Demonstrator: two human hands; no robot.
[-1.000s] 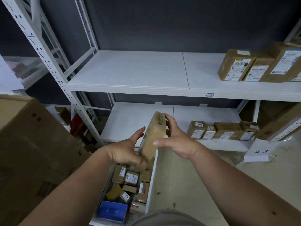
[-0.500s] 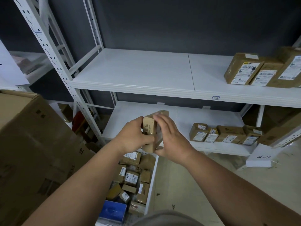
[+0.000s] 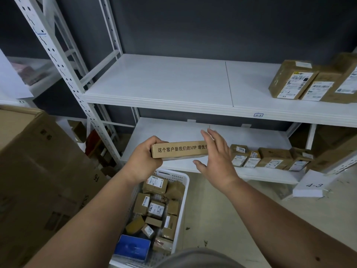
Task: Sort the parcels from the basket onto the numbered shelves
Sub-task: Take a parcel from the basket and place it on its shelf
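My left hand (image 3: 143, 159) grips the left end of a long flat cardboard parcel (image 3: 178, 149), held level above the white basket (image 3: 183, 194), its printed edge facing me. At the parcel's right end is my right hand (image 3: 216, 157), fingers straight and spread, covering that end. The basket on the floor holds several small labelled boxes and a blue item (image 3: 132, 247). Behind stands the white shelf unit: the upper shelf (image 3: 164, 84) carries the tag 4-2 (image 3: 258, 115), the lower shelf (image 3: 170, 132) lies just beyond the parcel.
A row of small parcels (image 3: 270, 158) lines the lower shelf's right part, and bigger parcels (image 3: 313, 84) sit at the upper shelf's right. A white 4-3 sign (image 3: 314, 185) stands at the floor's right. Big cardboard cartons (image 3: 38, 171) rise on my left.
The parcel has been turned from upright to lying level, printed edge toward me. My right hand has loosened from gripping it and spread its fingers at the right end.
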